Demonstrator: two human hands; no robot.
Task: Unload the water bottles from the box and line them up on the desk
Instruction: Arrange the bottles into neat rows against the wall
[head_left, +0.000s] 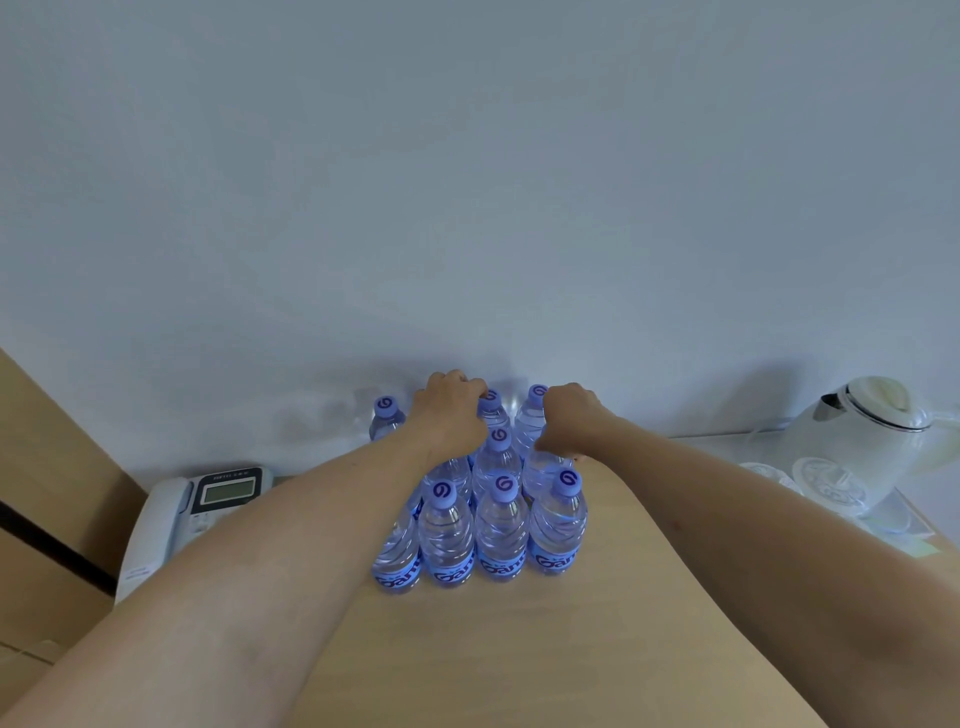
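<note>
A plain pale wall (467, 156) is filling the upper view under cool bluish light. A light wooden surface (519, 649) is running up to it, with a brown panel (47, 467) standing at the left.

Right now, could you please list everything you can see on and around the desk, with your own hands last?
water bottles: at least nine visible, clear with purple caps and blue labels, upright in packed rows mid-desk; some are hidden by the arms.
desk: one, light wood, against the pale wall.
telephone: one, white with a grey display, on the desk left of the bottles.
kettle: one, white, far right on the desk.
tray: one, pale, beneath the kettle, holding clear glassware.
cardboard box: one, brown, at the left edge.
left hand: over the back-row bottles.
right hand: closed around a back-row bottle.
</note>
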